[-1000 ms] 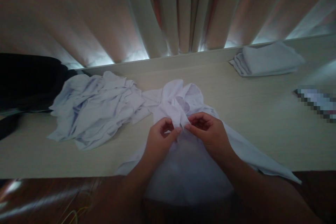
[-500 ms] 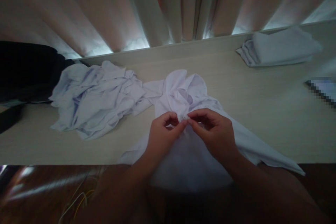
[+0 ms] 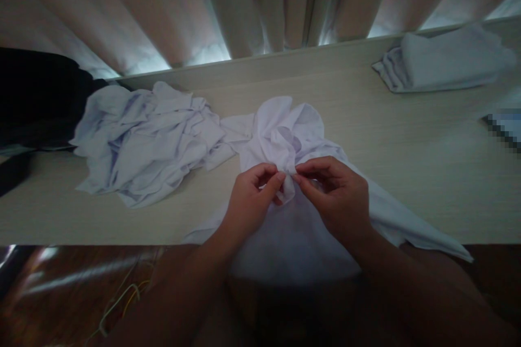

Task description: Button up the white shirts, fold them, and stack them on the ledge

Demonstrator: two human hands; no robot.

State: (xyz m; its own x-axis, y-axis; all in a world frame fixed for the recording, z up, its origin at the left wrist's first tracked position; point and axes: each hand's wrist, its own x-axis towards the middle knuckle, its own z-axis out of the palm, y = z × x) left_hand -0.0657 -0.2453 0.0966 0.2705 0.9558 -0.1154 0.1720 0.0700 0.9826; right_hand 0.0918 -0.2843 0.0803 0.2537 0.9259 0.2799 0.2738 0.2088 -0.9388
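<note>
A white shirt [image 3: 285,238] lies in front of me, its collar end on the table and its lower part hanging over the front edge. My left hand [image 3: 254,192] pinches the cloth just below the collar, thumb against fingers. Close beside it, my right hand [image 3: 336,192] pinches the same strip of cloth from the other side. Whether a button sits between the fingertips is too small to tell. One sleeve of the shirt stretches out to the right, past the table's edge.
Left of the shirt lies a crumpled heap of white clothes [image 3: 150,141], beside a black bag-like object [image 3: 36,97]. Folded white cloth [image 3: 451,62] is stacked at the back right. A blurred-out flat object [image 3: 508,127] lies at the right edge. Curtains [image 3: 171,5] hang behind the table [image 3: 366,119].
Both hands still pinch the shirt, with the fingertips slightly farther apart. A flap of cloth now shows below the left fingers. The whole view has shifted a little.
</note>
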